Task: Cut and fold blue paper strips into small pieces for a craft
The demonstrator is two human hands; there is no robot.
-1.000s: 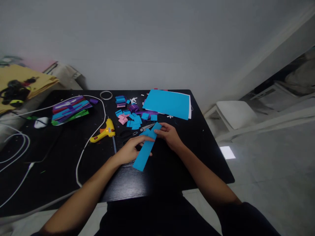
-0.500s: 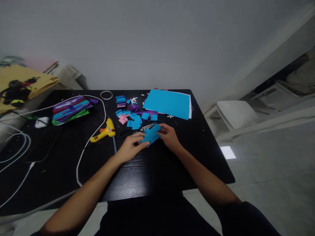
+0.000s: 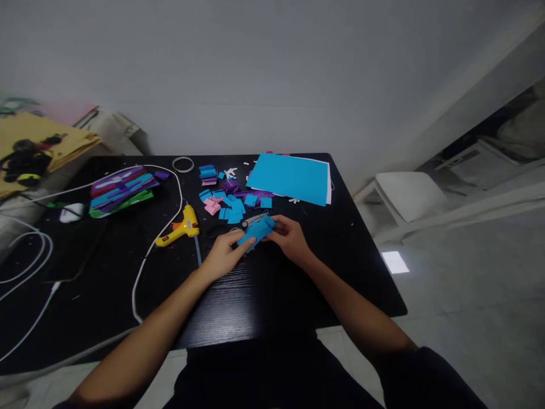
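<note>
A folded blue paper strip (image 3: 258, 230) is held between both my hands over the black table (image 3: 264, 295). My left hand (image 3: 225, 253) pinches its lower left end with thumb and fingers closed. The upper right end is gripped by my right hand (image 3: 289, 236), fingers curled round it. Just behind the strip lie scissors (image 3: 232, 228) and a heap of small blue, pink and purple paper pieces (image 3: 227, 204).
A yellow glue gun (image 3: 181, 227) with a white cable (image 3: 149, 250) lies left of my hands. A blue sheet (image 3: 292, 179) sits at the table's back right, stacked coloured strips (image 3: 121, 190) at the back left, a tape ring (image 3: 183, 165) behind. A white chair (image 3: 404, 196) stands right of the table.
The long blue strip that lay stretched toward me has been folded up short between my hands. Both hands have drawn closer together.
</note>
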